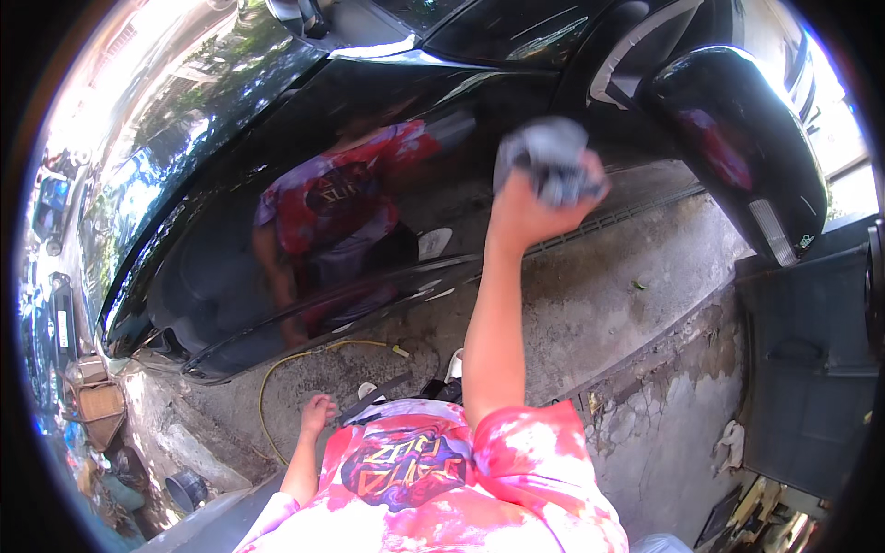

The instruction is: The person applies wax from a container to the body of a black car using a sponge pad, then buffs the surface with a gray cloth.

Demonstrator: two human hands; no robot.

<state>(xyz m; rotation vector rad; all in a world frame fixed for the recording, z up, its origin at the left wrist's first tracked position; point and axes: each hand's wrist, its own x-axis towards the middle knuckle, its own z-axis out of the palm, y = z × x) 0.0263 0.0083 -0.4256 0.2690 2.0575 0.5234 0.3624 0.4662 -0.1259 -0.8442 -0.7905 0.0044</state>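
My right hand (529, 207) is stretched forward and grips a bunched grey cloth (546, 142). Both are blurred. The cloth is at the glossy black side of a car (477, 166), which mirrors my tie-dye shirt; whether it touches the paint I cannot tell. To the right of the cloth juts the car's black side mirror (747, 138), with a clear lamp strip on its housing. My left hand (318, 413) hangs low beside my body, holding nothing, its fingers loosely bent and slightly apart.
A yellow hose (266, 387) curves over the concrete floor (622, 276). Right of me is a low wall (650, 415) with peeling plaster, beside a dark panel-like object (802, 387). A black bucket (187, 491) and a wicker basket (100, 408) are at lower left.
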